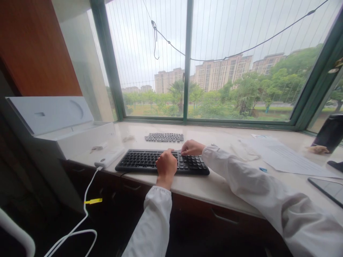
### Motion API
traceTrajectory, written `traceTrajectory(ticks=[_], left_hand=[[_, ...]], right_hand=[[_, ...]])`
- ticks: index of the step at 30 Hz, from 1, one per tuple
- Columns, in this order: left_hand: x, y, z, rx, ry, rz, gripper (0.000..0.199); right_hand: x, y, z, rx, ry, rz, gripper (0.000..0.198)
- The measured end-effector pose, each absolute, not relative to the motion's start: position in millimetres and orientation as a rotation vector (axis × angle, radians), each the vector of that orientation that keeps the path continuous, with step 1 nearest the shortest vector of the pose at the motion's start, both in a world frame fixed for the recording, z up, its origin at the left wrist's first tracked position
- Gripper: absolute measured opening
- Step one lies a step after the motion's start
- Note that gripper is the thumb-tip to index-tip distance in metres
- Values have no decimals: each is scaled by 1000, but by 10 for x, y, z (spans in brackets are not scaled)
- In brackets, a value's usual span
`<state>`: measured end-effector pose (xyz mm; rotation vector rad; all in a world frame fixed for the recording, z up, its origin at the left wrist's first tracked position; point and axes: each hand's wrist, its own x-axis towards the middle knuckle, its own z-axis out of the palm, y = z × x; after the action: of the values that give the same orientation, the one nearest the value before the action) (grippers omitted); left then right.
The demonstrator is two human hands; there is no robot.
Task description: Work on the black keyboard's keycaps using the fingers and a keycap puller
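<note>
A black keyboard [142, 160] lies along the front of the white ledge. Its left section shows bare square key sockets, while the number pad at the right carries keycaps. Over the middle of the keyboard my left hand [166, 164] is closed, fingers curled away from view; anything in them is hidden. My right hand [192, 147] reaches in from the right to the keyboard's back edge, above the number pad. Its fingers are bent and drawn together, and I cannot see what they pinch. Loose grey keycaps [164, 137] lie in rows behind the keyboard.
At the left are an open white box [53, 117] and a white power strip [109, 157] with a cable. Papers [286, 153], a small blue item [263, 170], a tablet-like device [327, 191] and a dark bottle [331, 134] lie right. A window [184, 60] stands behind.
</note>
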<state>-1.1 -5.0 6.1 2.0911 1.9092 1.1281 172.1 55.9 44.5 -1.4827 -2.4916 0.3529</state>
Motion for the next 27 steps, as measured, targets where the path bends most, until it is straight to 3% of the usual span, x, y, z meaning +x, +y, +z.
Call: traceTrajectory(ticks=[27], left_hand=[[-34,-50,47,2076,1917,1116,37]], right_hand=[[1593,329,485,-1422,-2543,333,23]])
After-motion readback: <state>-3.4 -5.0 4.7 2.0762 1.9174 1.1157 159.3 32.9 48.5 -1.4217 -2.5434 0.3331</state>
